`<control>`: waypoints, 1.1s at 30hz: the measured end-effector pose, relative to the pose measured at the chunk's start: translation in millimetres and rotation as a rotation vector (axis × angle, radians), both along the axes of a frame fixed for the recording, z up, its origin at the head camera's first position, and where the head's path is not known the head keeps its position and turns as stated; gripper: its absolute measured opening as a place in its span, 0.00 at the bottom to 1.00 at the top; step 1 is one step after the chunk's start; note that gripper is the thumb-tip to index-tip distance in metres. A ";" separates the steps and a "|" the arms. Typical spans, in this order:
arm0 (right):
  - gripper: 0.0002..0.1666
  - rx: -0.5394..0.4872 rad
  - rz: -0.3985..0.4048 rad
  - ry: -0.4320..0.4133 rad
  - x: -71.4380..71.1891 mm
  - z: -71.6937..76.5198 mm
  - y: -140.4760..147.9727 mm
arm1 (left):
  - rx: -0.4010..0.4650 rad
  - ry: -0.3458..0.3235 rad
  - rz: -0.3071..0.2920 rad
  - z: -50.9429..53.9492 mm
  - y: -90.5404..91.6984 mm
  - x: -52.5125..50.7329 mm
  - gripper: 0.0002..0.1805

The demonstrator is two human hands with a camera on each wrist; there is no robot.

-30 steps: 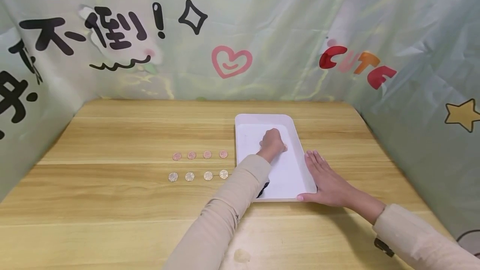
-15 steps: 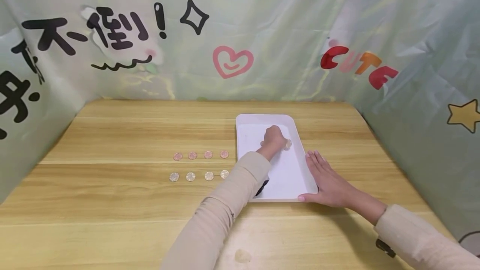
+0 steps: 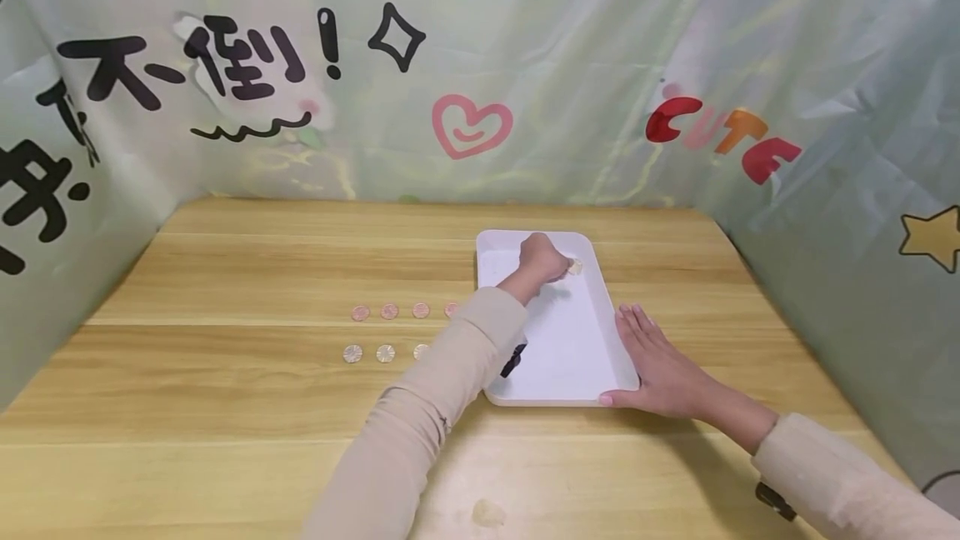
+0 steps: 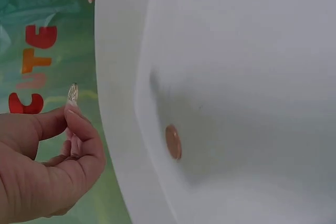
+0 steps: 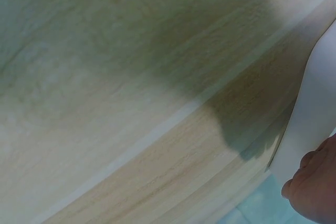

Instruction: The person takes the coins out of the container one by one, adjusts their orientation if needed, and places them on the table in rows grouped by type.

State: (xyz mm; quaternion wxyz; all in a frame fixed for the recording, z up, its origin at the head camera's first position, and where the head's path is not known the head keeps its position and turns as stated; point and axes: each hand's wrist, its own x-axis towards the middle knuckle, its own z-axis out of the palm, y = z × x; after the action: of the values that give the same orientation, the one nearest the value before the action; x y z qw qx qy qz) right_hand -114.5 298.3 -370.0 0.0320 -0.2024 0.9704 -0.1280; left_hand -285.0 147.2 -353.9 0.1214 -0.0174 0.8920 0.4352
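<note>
My left hand [image 3: 542, 258] is over the far part of a white tray [image 3: 570, 361]. In the left wrist view, the thumb and index finger of this hand [image 4: 60, 166] pinch a gold-coloured coin [image 4: 73, 94] by its edge. A copper-coloured coin [image 4: 173, 142] lies on the tray floor below, hidden by the hand in the head view. My right hand [image 3: 663, 369] rests against the tray's near right corner, fingers straight along the outer side and thumb at the front edge. The right wrist view catches only part of that hand [image 5: 317, 182] beside the tray.
Left of the tray, two rows of coins lie on the wooden table [image 3: 225, 407]: copper-coloured coins [image 3: 389, 312] behind, pale gold coins [image 3: 386, 353] in front. My left sleeve [image 3: 420, 407] covers the right end of the front row. A printed curtain [image 3: 570, 90] encloses the table.
My left hand has shifted toward the far end of the tray, carrying the gold-coloured coin. Its forearm now hides more of the front coin row. The right hand keeps its place at the tray corner.
</note>
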 end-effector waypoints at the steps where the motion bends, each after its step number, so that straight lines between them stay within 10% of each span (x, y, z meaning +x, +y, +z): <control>1: 0.67 -0.001 -0.001 -0.002 0.3 0.1 0.0 | 0.028 -0.043 0.009 13.9 -5.7 10.7 0.13; 8: 0.67 0.006 -0.001 -0.001 0.0 1.3 0.1 | 0.123 -0.158 0.012 42.3 -22.7 25.9 0.17; 33: 0.67 0.006 0.003 -0.011 0.6 1.2 0.1 | 0.242 -0.004 -0.067 26.1 -82.5 49.9 0.08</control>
State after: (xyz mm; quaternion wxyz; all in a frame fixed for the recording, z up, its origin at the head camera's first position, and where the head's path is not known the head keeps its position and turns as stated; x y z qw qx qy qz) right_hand -113.9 298.4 -368.8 0.0381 -0.2030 0.9702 -0.1264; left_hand -235.1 64.7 -327.8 0.1389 0.0261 0.8329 0.5351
